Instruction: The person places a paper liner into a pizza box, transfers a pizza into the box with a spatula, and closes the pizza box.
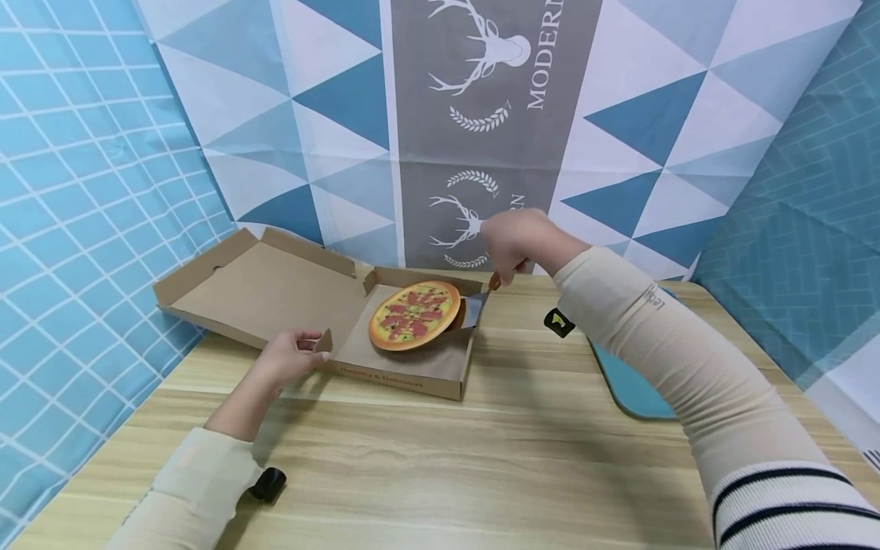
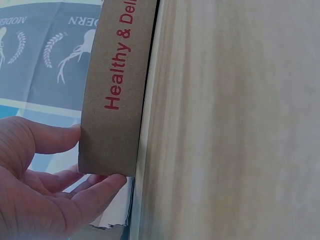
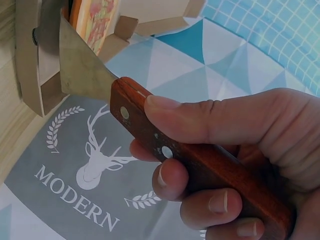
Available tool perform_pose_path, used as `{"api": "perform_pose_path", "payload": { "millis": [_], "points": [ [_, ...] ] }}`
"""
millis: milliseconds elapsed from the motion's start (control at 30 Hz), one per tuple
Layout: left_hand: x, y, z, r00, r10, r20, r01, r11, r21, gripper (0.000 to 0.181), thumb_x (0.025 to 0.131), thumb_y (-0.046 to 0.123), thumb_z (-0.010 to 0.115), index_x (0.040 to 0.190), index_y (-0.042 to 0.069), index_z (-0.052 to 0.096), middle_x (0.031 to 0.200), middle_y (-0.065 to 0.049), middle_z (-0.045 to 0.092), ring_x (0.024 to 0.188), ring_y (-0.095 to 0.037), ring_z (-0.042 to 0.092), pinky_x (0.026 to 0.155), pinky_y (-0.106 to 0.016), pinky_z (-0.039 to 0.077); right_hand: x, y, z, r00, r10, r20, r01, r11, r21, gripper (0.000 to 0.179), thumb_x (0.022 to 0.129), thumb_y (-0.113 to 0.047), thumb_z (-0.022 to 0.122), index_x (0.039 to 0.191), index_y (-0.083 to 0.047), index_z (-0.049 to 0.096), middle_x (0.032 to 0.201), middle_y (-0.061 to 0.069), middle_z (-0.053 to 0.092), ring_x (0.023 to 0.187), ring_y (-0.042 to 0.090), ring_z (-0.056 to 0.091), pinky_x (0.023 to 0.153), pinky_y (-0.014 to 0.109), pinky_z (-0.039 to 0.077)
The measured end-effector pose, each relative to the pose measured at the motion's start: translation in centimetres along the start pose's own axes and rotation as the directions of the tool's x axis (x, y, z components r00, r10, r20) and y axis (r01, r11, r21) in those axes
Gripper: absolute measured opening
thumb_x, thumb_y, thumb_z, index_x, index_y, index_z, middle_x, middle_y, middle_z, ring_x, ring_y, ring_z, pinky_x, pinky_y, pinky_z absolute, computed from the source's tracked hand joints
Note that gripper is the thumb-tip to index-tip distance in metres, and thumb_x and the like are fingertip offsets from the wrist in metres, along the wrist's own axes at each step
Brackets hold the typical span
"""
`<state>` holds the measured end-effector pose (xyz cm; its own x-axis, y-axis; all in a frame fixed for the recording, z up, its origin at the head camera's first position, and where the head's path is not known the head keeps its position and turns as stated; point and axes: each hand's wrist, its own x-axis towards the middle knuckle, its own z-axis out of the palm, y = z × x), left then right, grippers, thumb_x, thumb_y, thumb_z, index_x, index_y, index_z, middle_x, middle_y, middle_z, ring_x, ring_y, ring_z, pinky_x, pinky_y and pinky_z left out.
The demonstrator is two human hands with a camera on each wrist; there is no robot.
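An open cardboard pizza box (image 1: 399,380) lies on the table with a pizza (image 1: 415,315) in its tray part. The pizza is tilted, its right side raised, with a metal blade beneath that side. My right hand (image 1: 519,238) grips the brown wooden handle (image 3: 165,145) of a spatula (image 3: 82,65), thumb along the handle and fingers curled round it. The spatula slants down over the box's right wall. At the box's front left corner, my left hand (image 1: 292,357) holds the cardboard, thumb at the top edge and fingertips (image 2: 112,187) against the end of the printed front wall.
The box lid (image 1: 275,286) is folded open to the left, near the blue tiled wall sheet (image 1: 82,191). A teal board (image 1: 635,386) lies at the right, partly behind my right sleeve. A patterned cloth (image 1: 344,114) hangs behind the wooden table (image 1: 412,473).
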<state>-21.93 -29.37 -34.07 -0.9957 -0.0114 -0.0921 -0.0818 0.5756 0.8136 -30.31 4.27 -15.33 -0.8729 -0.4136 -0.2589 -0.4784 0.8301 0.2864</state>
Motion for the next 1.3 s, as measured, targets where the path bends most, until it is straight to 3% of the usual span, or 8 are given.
{"api": "perform_pose_path", "payload": {
  "millis": [200, 767, 1300],
  "points": [
    [0.0, 0.0, 0.0, 1.000, 0.001, -0.001, -0.001, 1.000, -0.002, 0.057, 0.096, 0.010, 0.062, 0.141, -0.012, 0.036, 0.136, -0.035, 0.040, 0.125, -0.049, 0.041, 0.098, -0.051, 0.045, -0.1, -0.2, 0.1, 0.999, 0.001, -0.046, -0.001, 1.000, -0.007, 0.039, 0.077, -0.018, 0.077, 0.050, -0.020, 0.049, 0.048, -0.006, 0.044, 0.052, 0.013, 0.048, 0.055, 0.035, 0.038],
    [-0.1, 0.2, 0.0, 1.000, -0.003, -0.003, 0.003, 1.000, -0.008, 0.057, 0.096, 0.011, 0.062, 0.141, -0.013, 0.037, 0.135, -0.034, 0.040, 0.123, -0.048, 0.043, 0.096, -0.048, 0.048, -0.9, -0.5, -0.9, 1.000, -0.002, -0.023, 0.001, 0.999, -0.054, 0.039, 0.077, -0.020, 0.081, 0.051, -0.019, 0.052, 0.049, -0.006, 0.045, 0.051, 0.012, 0.047, 0.050, 0.031, 0.035],
    [0.1, 0.0, 0.2, 1.000, 0.006, -0.014, -0.006, 1.000, -0.009, 0.054, 0.095, 0.008, 0.061, 0.139, -0.014, 0.039, 0.133, -0.034, 0.043, 0.122, -0.046, 0.044, 0.096, -0.045, 0.048, -1.8, -0.2, -1.9, 1.000, 0.006, 0.022, -0.003, 0.993, -0.114, 0.017, 0.074, -0.015, 0.078, 0.061, -0.015, 0.067, 0.053, -0.004, 0.053, 0.050, 0.010, 0.052, 0.049, 0.029, 0.036]
  ]
}}
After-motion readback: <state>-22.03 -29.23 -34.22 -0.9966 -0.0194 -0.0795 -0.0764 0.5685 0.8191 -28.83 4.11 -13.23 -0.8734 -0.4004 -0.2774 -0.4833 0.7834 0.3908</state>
